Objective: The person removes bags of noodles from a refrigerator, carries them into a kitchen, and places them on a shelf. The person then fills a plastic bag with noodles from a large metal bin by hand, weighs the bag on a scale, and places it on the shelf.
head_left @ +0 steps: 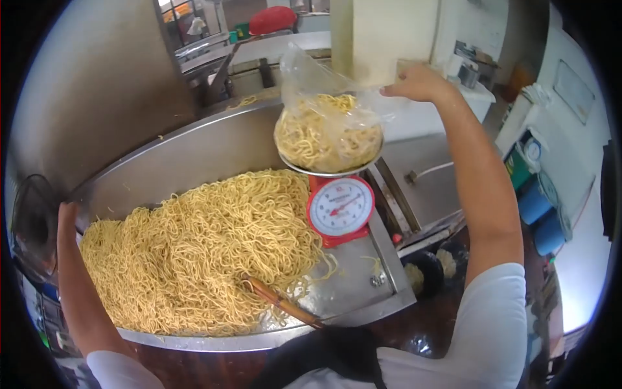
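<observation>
A clear plastic bag [299, 74] partly filled with yellow noodles [327, 133] rests in the round metal pan of a red dial scale [340, 209]. My right hand [418, 83] is closed in a pinch at the bag's upper right side, where the thin plastic is hard to see. At the tray's far left corner is my left hand [67, 211], its fingers hidden from view. Beneath both arms, a large heap of loose noodles [201, 253] fills much of a stainless steel tray [353, 285]. A wooden-handled tool [282, 301] leans over the tray's front rim, its tip among the noodles.
A dark round wire-like object [32, 220] stands beside the tray's left end. Behind the scale is a white counter [414, 120]. Blue containers [541, 207] are at the right. A red rounded object [272, 21] lies at the back.
</observation>
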Demonstrator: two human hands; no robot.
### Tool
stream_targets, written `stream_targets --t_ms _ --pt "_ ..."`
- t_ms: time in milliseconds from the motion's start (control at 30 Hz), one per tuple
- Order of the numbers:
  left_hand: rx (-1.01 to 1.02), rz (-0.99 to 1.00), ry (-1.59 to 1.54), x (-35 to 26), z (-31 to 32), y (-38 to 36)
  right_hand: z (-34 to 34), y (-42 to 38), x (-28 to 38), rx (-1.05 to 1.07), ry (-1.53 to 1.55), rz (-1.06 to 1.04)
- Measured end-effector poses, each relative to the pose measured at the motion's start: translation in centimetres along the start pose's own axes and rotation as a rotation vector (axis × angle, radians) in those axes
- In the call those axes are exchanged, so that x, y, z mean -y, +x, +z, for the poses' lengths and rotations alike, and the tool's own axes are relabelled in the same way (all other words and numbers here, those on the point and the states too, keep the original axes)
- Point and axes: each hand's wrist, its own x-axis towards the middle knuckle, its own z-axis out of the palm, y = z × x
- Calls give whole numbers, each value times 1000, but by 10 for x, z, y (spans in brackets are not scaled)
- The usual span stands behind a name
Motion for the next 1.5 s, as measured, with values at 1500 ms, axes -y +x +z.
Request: stream_targets --t_ms 1500 --pt "956 -126 -1082 47 31 -538 -47 195 141 -138 1577 85"
